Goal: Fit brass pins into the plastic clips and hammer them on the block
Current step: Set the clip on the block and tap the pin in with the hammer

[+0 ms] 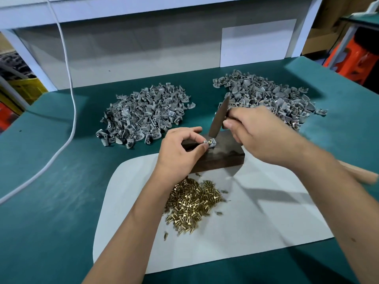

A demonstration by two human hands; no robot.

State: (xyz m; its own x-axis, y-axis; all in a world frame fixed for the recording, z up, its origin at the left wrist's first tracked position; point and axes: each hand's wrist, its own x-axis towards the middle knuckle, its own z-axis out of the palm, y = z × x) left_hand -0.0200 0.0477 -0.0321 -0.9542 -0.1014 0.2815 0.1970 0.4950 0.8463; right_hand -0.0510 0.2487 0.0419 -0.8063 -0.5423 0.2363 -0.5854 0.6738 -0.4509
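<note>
While the left hand [180, 146] pinches one small grey plastic clip [211, 142] between thumb and fingertips on top of the dark rectangular wooden block [221, 158], the task looks mid-run, not near done. A brass pin head [210, 141] shows in that clip, so fitting for this piece seems finished and hammering is the step in hand. Two heaps of grey plastic clips lie beyond the hands: the left heap [143, 115] past the left hand, the right heap [276, 97] behind the right hand; can't tell which is finished stock and which is raw. Below the left wrist, a big pile of loose brass pins [192, 203] sits on the white sheet [266, 222], so plenty is left.

Right hand [254, 132] is wrapped tight round the wooden handle of a small hammer [219, 119], gripping close to the head. The dark metal head is tilted, its lower end just above or touching the pin; contact unclear from blur. Handle's far end pokes out near the right forearm. Both forearms reach in from the near edge, hands close together over the block. Left fingertips sit right next to the strike point: pinch risk.
</note>
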